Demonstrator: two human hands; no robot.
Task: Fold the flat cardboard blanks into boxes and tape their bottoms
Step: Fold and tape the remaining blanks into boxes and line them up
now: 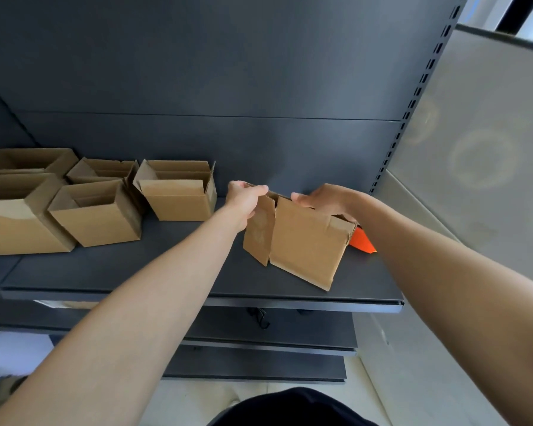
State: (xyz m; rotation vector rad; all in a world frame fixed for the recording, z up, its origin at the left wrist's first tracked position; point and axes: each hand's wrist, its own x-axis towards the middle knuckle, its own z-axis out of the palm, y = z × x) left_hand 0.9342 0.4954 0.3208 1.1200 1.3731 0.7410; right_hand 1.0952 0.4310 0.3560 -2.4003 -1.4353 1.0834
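Both hands are gripping one box (302, 241) above the shelf (166, 272): the left hand (243, 198) is pinching its top left corner, the right hand (326, 201) is clasping its top right edge.

A stockroom or shop: dark metal shelving (197, 272) with slotted uprights (413, 99) holds open cardboard boxes (179, 192).

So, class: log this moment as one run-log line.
left hand: grips box top | right hand: grips box top | box: held, tilted over shelf | finished boxes: standing left | orange object: behind box
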